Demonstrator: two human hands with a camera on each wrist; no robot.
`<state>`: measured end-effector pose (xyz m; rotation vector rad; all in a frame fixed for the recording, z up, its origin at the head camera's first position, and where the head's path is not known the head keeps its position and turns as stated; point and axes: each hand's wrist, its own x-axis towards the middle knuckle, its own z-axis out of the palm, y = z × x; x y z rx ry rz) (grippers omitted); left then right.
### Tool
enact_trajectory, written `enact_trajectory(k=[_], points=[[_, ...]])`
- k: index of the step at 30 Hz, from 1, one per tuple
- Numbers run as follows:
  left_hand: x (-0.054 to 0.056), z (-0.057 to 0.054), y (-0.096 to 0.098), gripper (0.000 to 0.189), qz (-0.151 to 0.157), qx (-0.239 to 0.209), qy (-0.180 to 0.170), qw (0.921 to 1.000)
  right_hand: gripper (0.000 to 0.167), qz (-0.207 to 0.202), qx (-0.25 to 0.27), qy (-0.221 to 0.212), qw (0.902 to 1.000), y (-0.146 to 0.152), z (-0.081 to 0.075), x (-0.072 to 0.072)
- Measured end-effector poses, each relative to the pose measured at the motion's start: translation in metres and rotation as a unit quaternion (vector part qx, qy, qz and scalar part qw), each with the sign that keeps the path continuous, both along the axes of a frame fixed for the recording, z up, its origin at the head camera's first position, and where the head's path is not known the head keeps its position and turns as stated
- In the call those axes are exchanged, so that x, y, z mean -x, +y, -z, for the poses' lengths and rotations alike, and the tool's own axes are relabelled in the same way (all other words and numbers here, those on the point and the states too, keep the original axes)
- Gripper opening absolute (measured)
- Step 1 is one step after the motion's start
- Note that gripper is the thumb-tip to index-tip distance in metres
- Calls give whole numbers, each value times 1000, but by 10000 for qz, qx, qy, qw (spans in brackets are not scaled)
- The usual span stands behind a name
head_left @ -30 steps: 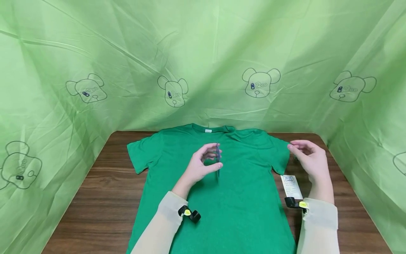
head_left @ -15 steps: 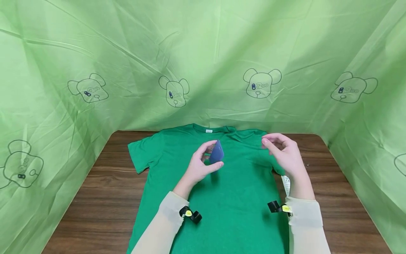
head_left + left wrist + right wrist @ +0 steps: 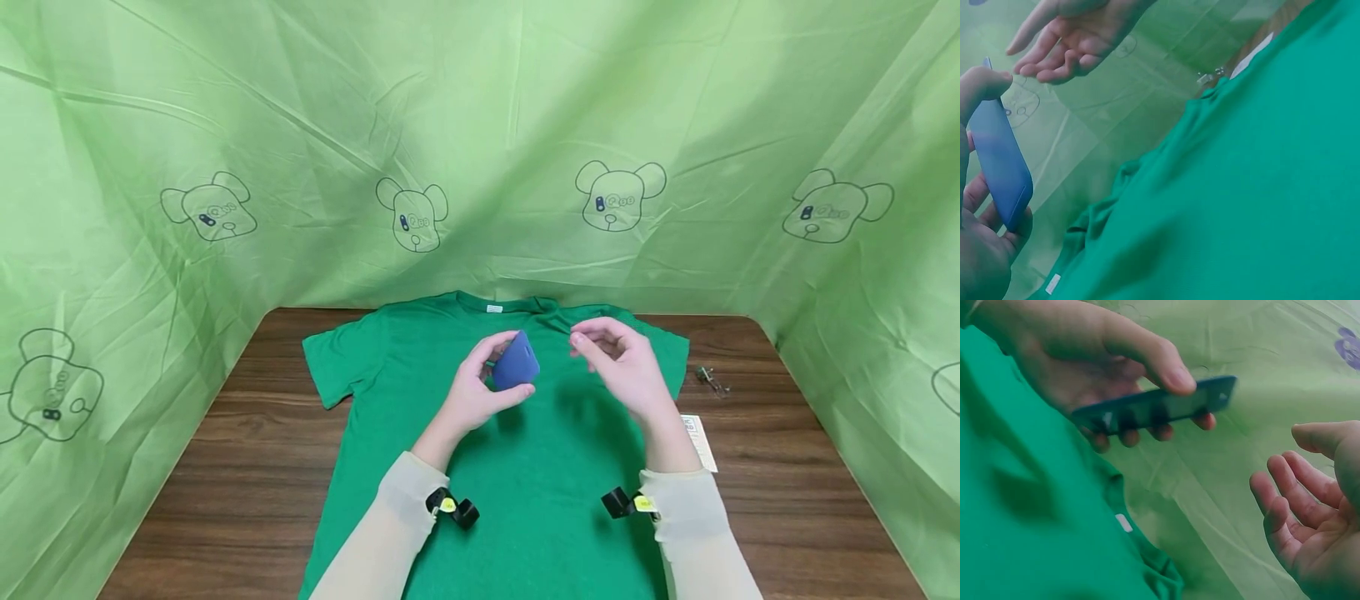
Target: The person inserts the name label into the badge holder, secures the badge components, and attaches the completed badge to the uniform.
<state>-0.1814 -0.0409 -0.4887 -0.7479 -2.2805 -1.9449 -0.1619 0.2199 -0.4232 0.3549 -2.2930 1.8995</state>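
Observation:
In the head view my left hand [image 3: 471,390] holds a blue card holder [image 3: 516,363] upright over a green T-shirt [image 3: 517,475], thumb on one edge and fingers on the other. The right wrist view shows fingers through the window of the card holder [image 3: 1175,407], and a small slot lies near one end. My right hand [image 3: 624,367] is to its right, apart from it, with nothing visible in its grasp. Fingers of the right hand [image 3: 1319,512] are loosely bent in the right wrist view. The T-shirt lies spread out, collar at the far side.
On the wooden table [image 3: 795,467], right of the shirt, lies a white printed card [image 3: 701,443], partly hidden by my right forearm. Beyond it is a small metal clip with a clear strap [image 3: 711,381]. Green cloth walls [image 3: 495,125] enclose the back and sides.
My right hand has moved left from beside the shirt's right sleeve toward the card holder. The left hand has turned the holder from edge-on so its blue face shows.

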Motion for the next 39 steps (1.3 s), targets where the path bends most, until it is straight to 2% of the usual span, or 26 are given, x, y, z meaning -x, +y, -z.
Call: enact_trajectory(k=[14, 24, 29, 35, 39], points=[[4, -4, -4, 78, -179, 187, -32, 9997, 29, -466, -357, -432, 9973, -24, 12, 1], [4, -4, -7, 77, -71, 582, 14, 9983, 35, -541, -619, -791, 9935, -36, 22, 3], [2, -6, -6, 76, -33, 629, 27, 9980, 35, -584, -601, -797, 9933, -38, 23, 3], [4, -6, -9, 64, -81, 521, 77, 9986, 28, -554, -526, -564, 9955, -36, 23, 4], [6, -6, -12, 54, 9, 127, -9, 9999, 26, -443, -441, -507, 9968, -34, 23, 5]])
